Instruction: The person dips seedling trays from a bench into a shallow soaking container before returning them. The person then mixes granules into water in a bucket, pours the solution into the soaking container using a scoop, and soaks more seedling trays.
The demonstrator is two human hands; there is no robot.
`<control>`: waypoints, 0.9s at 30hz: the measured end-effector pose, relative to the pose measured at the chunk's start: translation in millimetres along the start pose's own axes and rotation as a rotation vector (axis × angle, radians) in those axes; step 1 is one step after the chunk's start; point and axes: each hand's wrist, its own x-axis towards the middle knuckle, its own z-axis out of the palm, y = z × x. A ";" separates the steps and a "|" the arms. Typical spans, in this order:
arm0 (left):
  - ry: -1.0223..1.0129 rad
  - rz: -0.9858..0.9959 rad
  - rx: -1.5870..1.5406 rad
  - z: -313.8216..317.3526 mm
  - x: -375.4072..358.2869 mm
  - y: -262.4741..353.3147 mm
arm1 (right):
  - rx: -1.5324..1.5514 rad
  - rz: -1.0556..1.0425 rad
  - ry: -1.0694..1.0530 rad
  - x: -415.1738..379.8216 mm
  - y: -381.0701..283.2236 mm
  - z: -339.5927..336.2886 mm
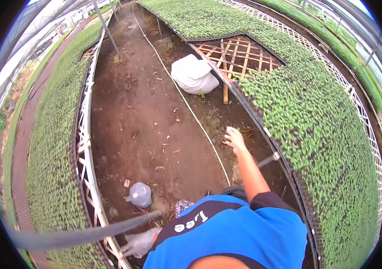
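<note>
My right hand (235,138) reaches forward over the soil path, beside the seedling bed on the right. Its fingers are spread and bent a little, with a pale spot at one fingertip and no object visible in them. Down at my left side, translucent plastic (139,242) covers the place where my left hand would show, so its fingers are hidden. A tied, rounded clear plastic bag (140,195) lies on the ground near that side. Green seedlings (298,130) in dark trays fill the raised bed close to my right arm.
A large white sack (193,75) sits on the path against the right bed. Bare wooden slats (240,56) show in a gap among the trays. A pale hose (191,110) runs along the soil. Another seedling bed (56,148) borders the left, and a blurred dark strap (83,235) crosses the lower left.
</note>
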 end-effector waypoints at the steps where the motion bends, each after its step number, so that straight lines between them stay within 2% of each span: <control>1: -0.010 -0.040 -0.034 -1.8 13.3 17.8 | -0.004 -0.022 -0.036 22.2 -11.3 21.3; 7: -0.064 -0.120 -0.123 -17.0 134.7 125.4 | -0.011 0.007 -0.225 138.8 -54.9 139.8; 11: -0.101 -0.058 -0.066 -39.0 254.9 181.7 | 0.046 0.021 -0.168 208.4 -69.8 192.3; 14: -0.118 0.027 -0.021 -79.2 358.1 235.2 | 0.027 0.056 -0.112 267.0 -85.9 217.6; 15: -0.124 0.051 -0.013 -94.7 390.4 254.8 | 0.072 0.050 -0.156 303.0 -77.1 220.2; 17: -0.119 0.066 -0.063 -122.2 463.2 292.5 | 0.042 0.038 -0.035 314.8 -118.5 234.1; 21: -0.100 0.105 -0.213 -163.6 600.5 415.7 | 0.082 0.028 0.055 369.2 -161.6 248.3; 22: -0.048 0.116 -0.181 -168.9 607.7 469.6 | 0.081 0.023 0.049 387.2 -167.2 249.6; 24: -0.091 0.144 -0.198 -174.1 628.4 575.5 | 0.083 0.006 0.064 421.4 -187.5 257.2; 25: -0.115 0.148 -0.208 -169.7 642.6 602.2 | 0.079 0.004 0.071 438.3 -194.3 258.2; 27: -0.130 0.290 -0.190 -143.1 706.7 616.9 | 0.094 -0.018 0.076 482.7 -203.3 268.6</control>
